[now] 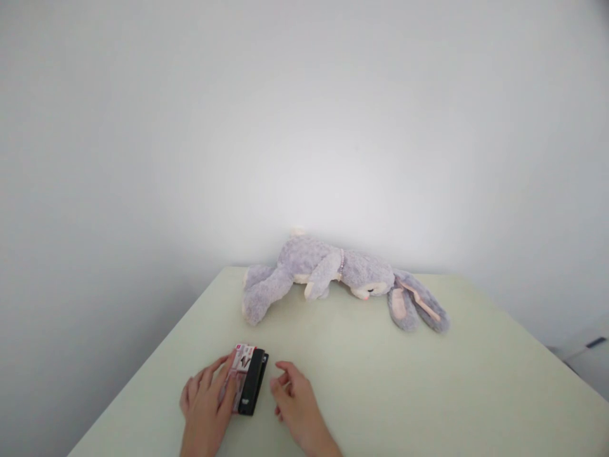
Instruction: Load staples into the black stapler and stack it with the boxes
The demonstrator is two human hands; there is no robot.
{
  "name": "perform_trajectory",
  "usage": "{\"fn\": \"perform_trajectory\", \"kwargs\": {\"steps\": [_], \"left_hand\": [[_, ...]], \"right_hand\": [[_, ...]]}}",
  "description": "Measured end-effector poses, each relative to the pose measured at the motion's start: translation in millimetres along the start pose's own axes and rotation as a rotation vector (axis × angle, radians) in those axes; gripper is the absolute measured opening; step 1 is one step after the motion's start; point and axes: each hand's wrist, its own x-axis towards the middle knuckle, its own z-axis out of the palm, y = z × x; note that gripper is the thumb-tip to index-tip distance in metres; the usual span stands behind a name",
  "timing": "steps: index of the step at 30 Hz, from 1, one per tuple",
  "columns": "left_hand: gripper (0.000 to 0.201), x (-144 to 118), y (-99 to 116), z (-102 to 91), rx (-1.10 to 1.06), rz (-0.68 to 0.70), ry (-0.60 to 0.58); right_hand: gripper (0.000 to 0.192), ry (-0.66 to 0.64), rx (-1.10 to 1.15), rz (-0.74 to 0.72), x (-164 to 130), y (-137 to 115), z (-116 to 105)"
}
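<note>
Left hand point(205, 397): flat on the table, fingers spread and laid over the pack, pressing it down rather than clenched around it; thumb side against the stapler.
Right hand point(295, 401): resting on the table just right of the stapler, fingers loosely curled, grasping nothing, fingertips near the stapler but apart from it.
Pack point(242, 367): small pink-and-white packet with red marks, lying flat near the front left of the table, partly under the left fingers, touching the stapler's left side.
Stapler point(254, 382): black, lying lengthwise beside the pack, between the two hands.
Rabbit point(333, 274): grey plush toy with cream paws and muzzle, lying on its side along the far edge, head to the right, long ears trailing right, well apart from the hands.
Table point(428, 381): pale green top, set against the wall.
Wall point(304, 114): plain white, filling the upper view.
</note>
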Motion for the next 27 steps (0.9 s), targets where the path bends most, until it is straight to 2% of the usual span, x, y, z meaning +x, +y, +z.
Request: {"fn": "perform_trajectory", "kwargs": {"steps": [2,4,6,8,9,11,13,16,27], "left_hand": [[0.044,-4.8,21.2,-6.2,-0.072,-0.053,0.113],[0.043,-12.4,54.2,-7.3,-0.177,-0.045,0.146],[0.044,-20.6,94.1,-0.9,-0.277,0.095,0.019],[0.048,-26.9,132.3,12.4,-0.326,0.292,-0.211],[0.05,-29.0,148.1,20.7,-0.321,0.351,-0.295],[0.057,-31.3,170.5,37.9,-0.283,0.411,-0.388],[0.063,-32.6,180.8,52.6,-0.236,0.417,-0.418],[0.067,-35.3,182.8,65.7,-0.187,0.407,-0.422],[0.07,-41.6,180.8,72.7,-0.137,0.31,-0.387]], "right_hand": [[0.041,0.11,-0.074,-0.038,-10.4,-0.2,-30.7],[0.039,0.208,-0.146,-0.083,-24.1,1.8,-65.6],[0.04,0.28,-0.254,-0.135,-38.6,8.2,-99.5],[0.046,0.335,-0.502,-0.184,-51.9,19.4,-128.4],[0.051,0.345,-0.619,-0.176,-57.6,26.2,-140.2],[0.058,0.334,-0.813,-0.124,-67.0,40.1,-157.4],[0.062,0.288,-0.949,-0.084,-73.5,51.5,-166.4],[0.061,0.232,-1.091,-0.098,-77.8,59.8,-167.8],[0.06,0.256,-1.2,-0.077,-75.3,58.1,-160.7]]}}
